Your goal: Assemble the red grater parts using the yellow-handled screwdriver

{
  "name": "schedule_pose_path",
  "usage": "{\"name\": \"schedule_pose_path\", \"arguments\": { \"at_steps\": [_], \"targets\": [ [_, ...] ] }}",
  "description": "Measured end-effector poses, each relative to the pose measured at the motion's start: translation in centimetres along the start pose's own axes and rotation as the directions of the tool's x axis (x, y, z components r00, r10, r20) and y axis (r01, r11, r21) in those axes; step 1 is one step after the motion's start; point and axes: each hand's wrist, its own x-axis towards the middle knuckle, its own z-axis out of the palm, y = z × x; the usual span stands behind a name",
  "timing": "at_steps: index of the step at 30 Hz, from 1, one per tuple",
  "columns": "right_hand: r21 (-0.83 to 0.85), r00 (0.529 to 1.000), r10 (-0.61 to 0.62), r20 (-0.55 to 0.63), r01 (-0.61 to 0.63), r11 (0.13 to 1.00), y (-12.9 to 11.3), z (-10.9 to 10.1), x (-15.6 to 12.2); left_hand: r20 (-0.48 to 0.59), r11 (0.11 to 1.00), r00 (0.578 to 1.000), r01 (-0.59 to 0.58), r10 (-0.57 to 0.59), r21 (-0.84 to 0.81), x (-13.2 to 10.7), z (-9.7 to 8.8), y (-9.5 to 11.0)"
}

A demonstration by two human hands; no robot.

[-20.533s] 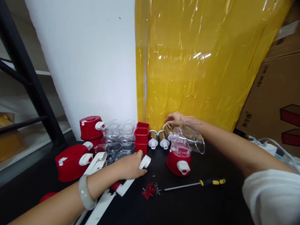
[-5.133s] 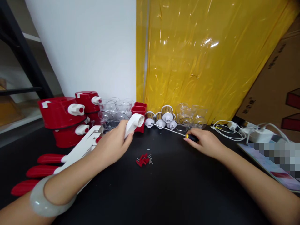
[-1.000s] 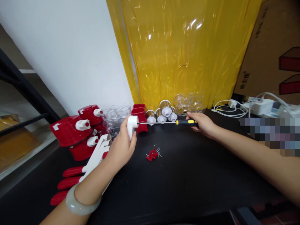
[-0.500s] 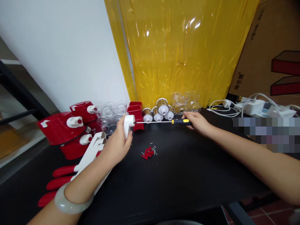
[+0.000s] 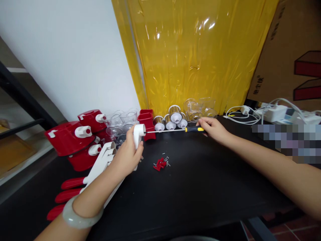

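In my left hand [image 5: 129,152] is a white plastic handle [image 5: 137,134], its round hollow end turned to the right and my fingers closed around it. My right hand [image 5: 213,130] grips the black and yellow grip of a screwdriver [image 5: 195,129] with thumb and fingers. The screwdriver lies level, its long thin shaft pointing left. Its tip is at the mouth of the handle's round end; how deep it goes I cannot tell. Below on the black table lie small red plastic pieces [image 5: 159,164] and several loose screws [image 5: 167,160].
White handles with red grips [image 5: 72,183] lie left, beside red housings [image 5: 66,137]. Behind stand clear plastic parts [image 5: 125,117], red pieces [image 5: 145,118], metal grater drums [image 5: 175,113] and more clear parts [image 5: 195,108]. White cables [image 5: 238,122] and a cardboard box [image 5: 278,77] are at right.
The whole view has shifted slightly to the right. Both hands keep their hold, and the screwdriver stays lined up with the handle's round end.
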Motion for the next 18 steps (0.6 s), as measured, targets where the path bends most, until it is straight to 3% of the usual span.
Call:
{"name": "schedule_pose_path", "arguments": {
  "at_steps": [10,18],
  "targets": [
    [-0.166,0.975,-0.216,-0.051,0.205,0.965,0.1,-0.7,0.1,0.035,0.995,0.999,0.044,-0.041,-0.090,0.0,-0.1,0.1],
    [-0.291,0.915,-0.400,-0.055,0.369,0.883,0.1,-1.4,-0.2,0.090,0.984,0.993,0.094,-0.081,-0.151,0.0,-0.4,0.4]
  ]
}}
